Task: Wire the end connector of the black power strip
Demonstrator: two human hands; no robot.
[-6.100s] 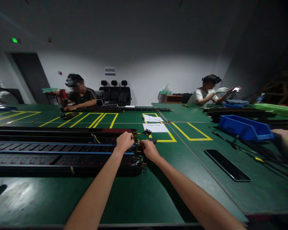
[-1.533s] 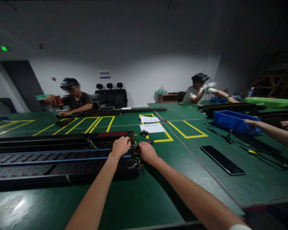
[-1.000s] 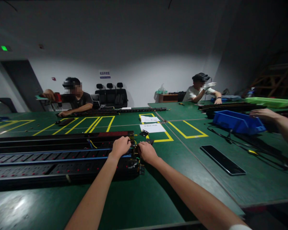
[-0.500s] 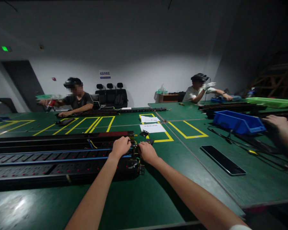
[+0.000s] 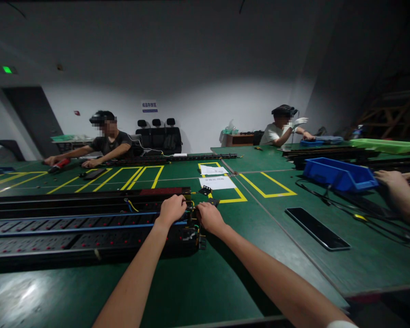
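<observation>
Long black power strips (image 5: 71, 228) with red switches lie side by side across the green table (image 5: 205, 282), their open ends showing coloured wires (image 5: 194, 228). My left hand (image 5: 172, 208) is closed over the right end of one strip. My right hand (image 5: 209, 217) is curled at the same end, fingers pinched among the wires; what they pinch is hidden. A small black end cap (image 5: 207, 189) lies just beyond my hands.
White papers (image 5: 217, 182) lie in yellow floor-tape boxes beyond. A black flat bar (image 5: 316, 228) lies to the right, a blue bin (image 5: 340, 174) farther right beside a co-worker's hand (image 5: 394, 189). Two other people sit at the far side.
My hands have stayed at the strip's end. The co-worker's hand at right pulled back from the blue bin. The far-left person lowered a red tool onto the table.
</observation>
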